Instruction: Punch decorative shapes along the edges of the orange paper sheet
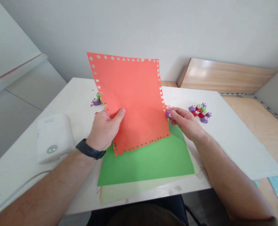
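An orange-red sheet of paper [134,97] is held up and tilted above the table, with small shapes punched along all its edges. My left hand [107,127] grips its left side, thumb on the front face. At the lower right edge, my right hand [182,119] is closed around a small purple craft punch [169,114] with a white eye-like button. The punch sits against the paper's edge. Beneath lies a green sheet [148,166] on top of paler sheets. Small orange cut-outs [168,107] lie behind my right hand.
Several purple, red and green punches [201,112] are grouped at the right of the white table [226,141]. More punches [96,101] show partly behind the sheet at left. A white device [55,138] with a cable stands at left. A wooden headboard [223,75] rises behind.
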Demonstrator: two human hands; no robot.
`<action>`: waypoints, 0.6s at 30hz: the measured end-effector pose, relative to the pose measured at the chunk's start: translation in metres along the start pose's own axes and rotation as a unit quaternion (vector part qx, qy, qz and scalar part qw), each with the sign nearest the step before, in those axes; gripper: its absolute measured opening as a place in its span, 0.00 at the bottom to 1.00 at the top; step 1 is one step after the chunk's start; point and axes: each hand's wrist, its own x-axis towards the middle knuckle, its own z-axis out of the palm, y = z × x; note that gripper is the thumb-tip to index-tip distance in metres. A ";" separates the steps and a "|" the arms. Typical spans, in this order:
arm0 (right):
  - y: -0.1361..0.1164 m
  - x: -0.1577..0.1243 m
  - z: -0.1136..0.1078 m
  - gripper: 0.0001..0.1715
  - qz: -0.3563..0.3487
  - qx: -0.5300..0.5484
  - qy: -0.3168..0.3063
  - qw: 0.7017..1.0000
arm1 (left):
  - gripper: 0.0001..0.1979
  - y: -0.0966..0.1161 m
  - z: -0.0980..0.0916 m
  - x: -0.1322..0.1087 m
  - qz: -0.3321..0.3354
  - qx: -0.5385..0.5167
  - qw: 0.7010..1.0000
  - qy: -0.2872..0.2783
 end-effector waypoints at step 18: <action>0.000 0.002 0.001 0.25 0.029 -0.003 0.014 0.999 | 0.18 -0.001 0.001 0.000 -0.003 -0.018 1.000 0.001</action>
